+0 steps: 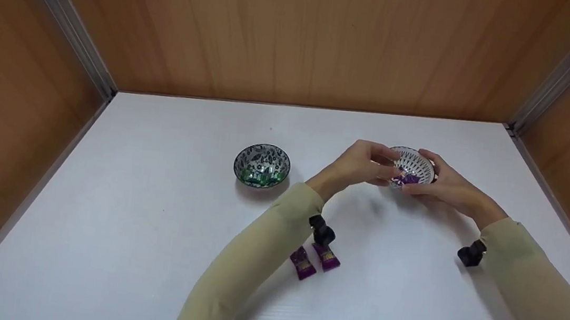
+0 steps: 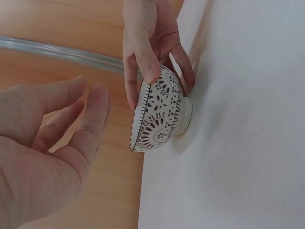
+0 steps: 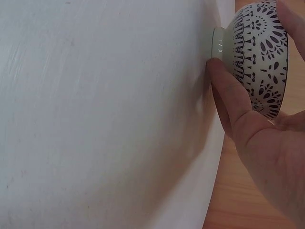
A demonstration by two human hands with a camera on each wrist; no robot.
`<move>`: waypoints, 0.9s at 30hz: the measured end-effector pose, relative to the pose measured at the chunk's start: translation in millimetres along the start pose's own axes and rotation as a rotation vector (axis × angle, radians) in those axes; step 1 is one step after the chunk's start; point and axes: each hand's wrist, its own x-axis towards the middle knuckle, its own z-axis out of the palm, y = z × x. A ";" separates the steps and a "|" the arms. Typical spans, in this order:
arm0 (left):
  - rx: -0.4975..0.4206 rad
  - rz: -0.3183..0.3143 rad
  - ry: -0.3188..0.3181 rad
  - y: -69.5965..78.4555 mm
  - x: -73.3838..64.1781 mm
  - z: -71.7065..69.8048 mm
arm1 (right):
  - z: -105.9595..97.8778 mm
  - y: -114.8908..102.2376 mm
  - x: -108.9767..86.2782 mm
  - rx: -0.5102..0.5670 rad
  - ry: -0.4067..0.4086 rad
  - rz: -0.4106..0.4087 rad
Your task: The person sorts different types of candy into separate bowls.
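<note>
My right hand grips a small white bowl with a dark floral pattern, its fingers and thumb round the side and foot. Purple-wrapped candies lie inside this bowl. At the bowl's left rim is my left hand, its fingers relaxed and slightly bent. In the left wrist view that hand stands a little apart from the bowl, with nothing seen between thumb and fingers. The bowl's foot is close over the white table in both wrist views.
A second patterned bowl with green-wrapped candies stands left of my hands. Two purple-wrapped candies lie on the white table, beside my left forearm. Wooden panels close off the back and both sides.
</note>
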 end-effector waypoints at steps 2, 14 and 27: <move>0.006 0.019 -0.039 3.3 -9.9 -5.1 | -1.2 0.1 0.1 -0.012 0.012 0.001; 0.097 0.052 -0.184 -5.7 -70.3 -35.4 | -2.8 6.2 -1.6 -0.042 0.030 -0.005; 0.248 -0.054 -0.220 -47.7 -96.4 -54.0 | 1.7 3.7 1.8 0.000 0.026 -0.018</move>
